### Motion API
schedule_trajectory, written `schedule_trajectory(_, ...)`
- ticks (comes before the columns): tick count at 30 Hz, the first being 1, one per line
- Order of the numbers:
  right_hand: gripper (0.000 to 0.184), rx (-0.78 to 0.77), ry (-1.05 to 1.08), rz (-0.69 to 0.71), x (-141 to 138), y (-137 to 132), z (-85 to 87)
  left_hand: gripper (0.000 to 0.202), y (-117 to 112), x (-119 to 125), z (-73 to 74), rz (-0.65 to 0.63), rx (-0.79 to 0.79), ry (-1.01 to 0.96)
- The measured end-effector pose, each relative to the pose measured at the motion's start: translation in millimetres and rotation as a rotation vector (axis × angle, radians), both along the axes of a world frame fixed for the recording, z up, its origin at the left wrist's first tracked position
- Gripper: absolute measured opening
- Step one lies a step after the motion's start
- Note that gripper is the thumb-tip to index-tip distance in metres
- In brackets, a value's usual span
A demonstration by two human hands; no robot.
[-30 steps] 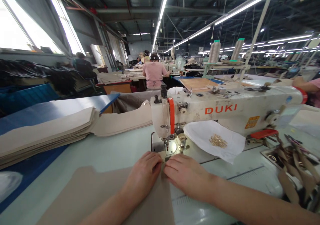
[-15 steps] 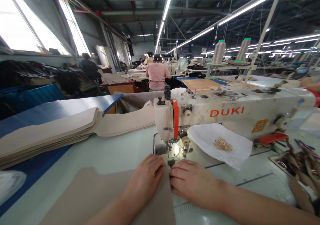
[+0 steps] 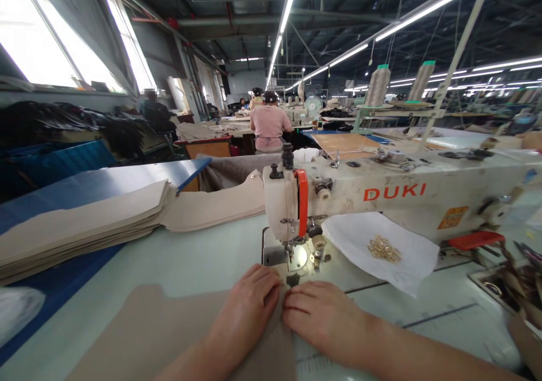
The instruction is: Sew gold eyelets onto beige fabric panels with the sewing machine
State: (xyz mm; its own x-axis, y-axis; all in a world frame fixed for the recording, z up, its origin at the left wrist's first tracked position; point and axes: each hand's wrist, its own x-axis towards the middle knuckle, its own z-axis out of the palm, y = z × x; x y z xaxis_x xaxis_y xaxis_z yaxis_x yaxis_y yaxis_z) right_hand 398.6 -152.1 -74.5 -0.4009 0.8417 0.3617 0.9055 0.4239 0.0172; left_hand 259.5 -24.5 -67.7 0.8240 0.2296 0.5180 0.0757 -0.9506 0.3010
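A beige fabric panel (image 3: 182, 324) lies flat on the pale table, its top edge just in front of the needle of the sewing machine (image 3: 292, 211). My left hand (image 3: 249, 296) rests on the panel near its upper right corner, fingers drawn together and thumb against the cloth. Facing it, my right hand (image 3: 317, 313) has its fingers curled together on the panel's right edge. The fingertips of both hands almost meet below the presser foot. Whatever small thing lies under them is hidden.
Stacked beige panels (image 3: 84, 228) lie at left. Small gold metal rings (image 3: 383, 248) sit on white paper (image 3: 339, 228) beneath the machine arm. At right are a red lever (image 3: 476, 240) and brown straps (image 3: 523, 290). A person in pink (image 3: 271, 121) sits farther off.
My right hand has shifted slightly left, over the panel's edge and closer to my left hand. The view has turned a little, and the left hand stays on the cloth.
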Motion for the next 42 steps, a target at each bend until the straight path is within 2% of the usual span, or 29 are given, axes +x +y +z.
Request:
schedule_trajectory(17,0.008,-0.005,0.022,0.002,0,1,-1.0,0.017,1,4,-1.4,-0.011,0.023,0.019)
schedule_trajectory(27,0.005,0.04,-0.003,-0.158,-4,6,0.7,0.018,-1,0,4.5,-0.042,-0.014,0.047)
schedule_trajectory(34,0.001,0.026,-0.019,-0.162,-6,7,3.7,0.019,-2,-6,6.5,-0.04,-0.046,0.085)
schedule_trajectory(42,0.005,0.006,-0.062,-0.168,-5,7,11.5,0.019,-6,-9,5.7,-0.029,-0.031,0.028)
